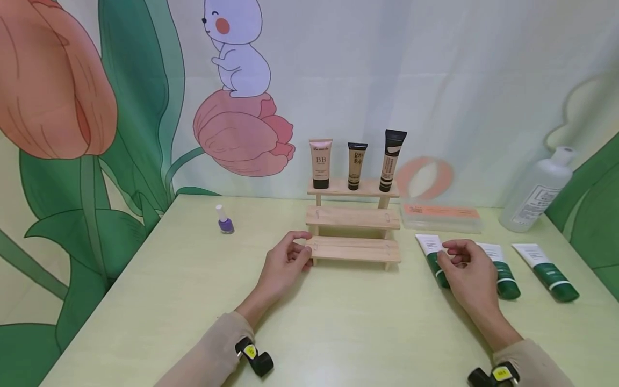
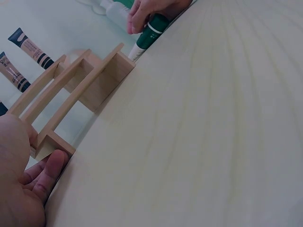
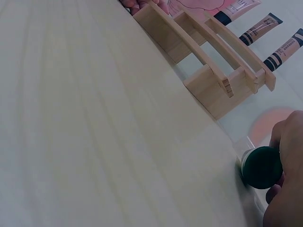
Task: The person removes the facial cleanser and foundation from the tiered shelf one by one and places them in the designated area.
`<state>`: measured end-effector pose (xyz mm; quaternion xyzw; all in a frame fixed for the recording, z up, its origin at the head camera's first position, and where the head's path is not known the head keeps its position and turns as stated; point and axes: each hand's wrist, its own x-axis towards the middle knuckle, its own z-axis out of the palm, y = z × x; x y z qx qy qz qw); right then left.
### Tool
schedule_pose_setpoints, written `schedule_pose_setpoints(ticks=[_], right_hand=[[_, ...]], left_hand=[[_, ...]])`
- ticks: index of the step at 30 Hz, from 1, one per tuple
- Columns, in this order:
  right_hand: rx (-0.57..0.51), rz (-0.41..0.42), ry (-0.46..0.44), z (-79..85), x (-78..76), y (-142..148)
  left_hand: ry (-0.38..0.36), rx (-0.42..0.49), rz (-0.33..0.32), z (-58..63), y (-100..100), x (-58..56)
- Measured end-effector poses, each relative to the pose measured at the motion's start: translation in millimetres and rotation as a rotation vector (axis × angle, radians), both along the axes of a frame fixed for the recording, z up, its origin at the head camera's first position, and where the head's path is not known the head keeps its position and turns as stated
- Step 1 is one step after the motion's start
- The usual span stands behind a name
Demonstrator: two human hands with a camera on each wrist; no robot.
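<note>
My left hand (image 1: 286, 263) grips the left end of a three-step wooden stand (image 1: 355, 249) at its lowest step. In the left wrist view its fingers (image 2: 49, 170) curl at the stand's end panel. On the right, my right hand (image 1: 471, 277) is by the leftmost white-and-green squeeze tube (image 1: 429, 246), fingers loosely curled and thumb overlapping the tube's edge. A second such tube (image 1: 506, 282) is partly hidden behind this hand. Further right lies a third tube (image 1: 548, 273). On the top step stand a pink BB cream tube (image 1: 321, 163), a gold tube (image 1: 355, 165) and a beige-black tube (image 1: 390, 159).
A purple nail polish bottle (image 1: 225, 221) stands left of the stand. Behind the green tubes lies a clear flat box (image 1: 440, 216) with an orange label. A large white bottle (image 1: 537, 191) is at the back right. The printed curtain (image 1: 338, 70) hangs along the table's rear edge.
</note>
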<state>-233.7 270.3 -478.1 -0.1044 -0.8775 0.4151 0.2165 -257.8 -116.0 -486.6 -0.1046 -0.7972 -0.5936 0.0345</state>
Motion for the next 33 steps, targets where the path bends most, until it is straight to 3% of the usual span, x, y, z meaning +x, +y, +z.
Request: schedule_pose_setpoints(ticks=[9, 13, 21, 33], right_hand=[[-0.186, 0.062, 0.270, 0.9, 0.6, -2.3], [-0.262, 0.096, 0.337, 1.3, 0.8, -2.7], [-0.335, 0.172, 0.406, 5.0, -0.8, -3.4], [-0.415, 0.258, 0.373, 10.9, 0.9, -11.0]], left_hand=[[-0.002, -0.005, 0.002, 2.0, -0.4, -0.3], [0.000, 0.002, 0.002, 0.9, -0.5, -0.5], [0.003, 0.002, -0.003, 0.4, -0.6, -0.9], [0.009, -0.006, -0.004, 0.2, 0.0, -0.9]])
